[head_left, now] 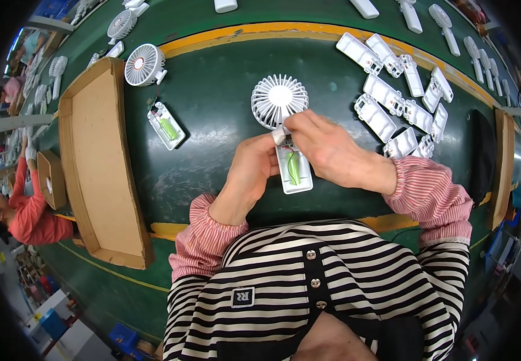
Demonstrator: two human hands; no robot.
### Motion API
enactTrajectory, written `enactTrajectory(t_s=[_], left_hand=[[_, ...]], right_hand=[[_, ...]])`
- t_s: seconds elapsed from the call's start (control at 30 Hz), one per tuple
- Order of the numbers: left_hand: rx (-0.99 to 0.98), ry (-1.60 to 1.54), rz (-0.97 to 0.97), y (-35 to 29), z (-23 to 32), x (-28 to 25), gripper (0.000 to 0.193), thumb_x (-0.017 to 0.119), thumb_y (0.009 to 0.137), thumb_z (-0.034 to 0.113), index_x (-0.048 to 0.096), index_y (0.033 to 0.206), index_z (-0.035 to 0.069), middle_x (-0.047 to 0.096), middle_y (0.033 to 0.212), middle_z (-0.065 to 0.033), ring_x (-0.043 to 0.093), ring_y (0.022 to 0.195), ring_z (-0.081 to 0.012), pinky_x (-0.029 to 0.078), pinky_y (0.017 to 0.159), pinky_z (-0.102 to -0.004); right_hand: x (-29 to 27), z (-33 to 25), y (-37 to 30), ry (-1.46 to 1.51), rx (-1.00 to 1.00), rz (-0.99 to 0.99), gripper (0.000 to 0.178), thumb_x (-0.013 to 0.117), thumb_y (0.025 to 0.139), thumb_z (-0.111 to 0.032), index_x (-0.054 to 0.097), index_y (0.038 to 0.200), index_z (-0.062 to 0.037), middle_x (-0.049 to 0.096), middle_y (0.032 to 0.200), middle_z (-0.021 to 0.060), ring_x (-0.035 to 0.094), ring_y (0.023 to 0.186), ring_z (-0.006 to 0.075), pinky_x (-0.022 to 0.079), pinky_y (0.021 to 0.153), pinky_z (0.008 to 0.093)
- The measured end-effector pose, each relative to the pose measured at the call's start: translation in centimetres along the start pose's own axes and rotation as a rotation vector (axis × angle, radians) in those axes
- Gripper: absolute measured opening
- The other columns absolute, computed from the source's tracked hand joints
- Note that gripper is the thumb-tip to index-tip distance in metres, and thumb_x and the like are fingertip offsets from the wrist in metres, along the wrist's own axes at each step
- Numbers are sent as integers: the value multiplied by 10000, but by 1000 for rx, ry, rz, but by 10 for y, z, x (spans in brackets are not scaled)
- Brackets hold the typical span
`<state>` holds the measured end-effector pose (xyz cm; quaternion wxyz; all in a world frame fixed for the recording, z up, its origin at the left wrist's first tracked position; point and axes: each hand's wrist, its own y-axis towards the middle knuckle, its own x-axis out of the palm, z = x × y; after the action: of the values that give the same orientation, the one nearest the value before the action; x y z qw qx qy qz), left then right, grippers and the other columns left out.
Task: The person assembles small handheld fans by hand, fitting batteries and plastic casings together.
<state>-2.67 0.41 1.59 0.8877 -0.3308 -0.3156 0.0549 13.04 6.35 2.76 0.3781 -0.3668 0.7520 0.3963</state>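
In front of me lies a white handheld fan (280, 96), its round grille pointing away from me. The open handle shell (297, 188) shows a green battery (293, 167) and thin wires inside. My left hand (249, 168) is closed around the handle's left side, with a white wrap on one fingertip near the neck. From the right, my right hand (336, 150) pinches at the neck, just below the grille. Its bent fingers hide part of the neck, so any small piece between them cannot be made out.
Left of me, a second fan head (144, 64) is wired to an open handle with a battery (166, 126). Several empty white handle shells (387, 95) lie in a group at right. A cardboard tray (107, 174) stands at left; a co-worker in red (32, 207) sits beyond it.
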Motion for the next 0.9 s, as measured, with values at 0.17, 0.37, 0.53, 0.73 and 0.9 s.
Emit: enactTrajectory(t_s=[0.17, 0.37, 0.53, 0.73, 0.9], left_hand=[[8, 103, -4, 2, -5, -3, 213, 566, 807, 87, 588, 977, -40, 615, 859, -80, 613, 727, -163, 521, 643, -293], [26, 152, 18, 3, -9, -3, 215, 567, 805, 55, 580, 988, -56, 613, 860, -82, 611, 736, -152, 523, 636, -287], [61, 127, 28, 5, -14, -3, 203, 560, 799, 40, 584, 975, -61, 612, 854, -83, 610, 733, -154, 519, 632, -289], [52, 103, 46, 5, -16, -1, 183, 549, 805, 43, 591, 952, -58, 616, 839, -82, 608, 716, -149, 514, 619, -282], [19, 52, 49, 7, -15, 3, 185, 560, 804, 57, 592, 947, -56, 619, 836, -83, 609, 705, -152, 515, 616, -283]], right_hand=[[4, 1, -3, -10, 0, -16, 132, 562, 615, -40, 504, 707, 35, 441, 893, 117, 473, 821, 250, 445, 667, 337], [6, 2, -5, 7, -1, -1, 133, 557, 613, -43, 507, 709, 35, 440, 891, 116, 475, 816, 252, 438, 662, 339], [7, 2, -9, 64, 57, -65, 231, 597, 588, -23, 488, 779, 49, 458, 1040, 154, 481, 897, 303, 451, 720, 367], [7, -2, -12, -89, 126, 51, 183, 595, 609, -50, 512, 767, -11, 484, 867, 101, 507, 763, 264, 449, 629, 350], [10, 0, -14, -34, 231, 32, 141, 586, 637, -43, 525, 764, -49, 480, 787, 70, 516, 691, 238, 443, 559, 345]])
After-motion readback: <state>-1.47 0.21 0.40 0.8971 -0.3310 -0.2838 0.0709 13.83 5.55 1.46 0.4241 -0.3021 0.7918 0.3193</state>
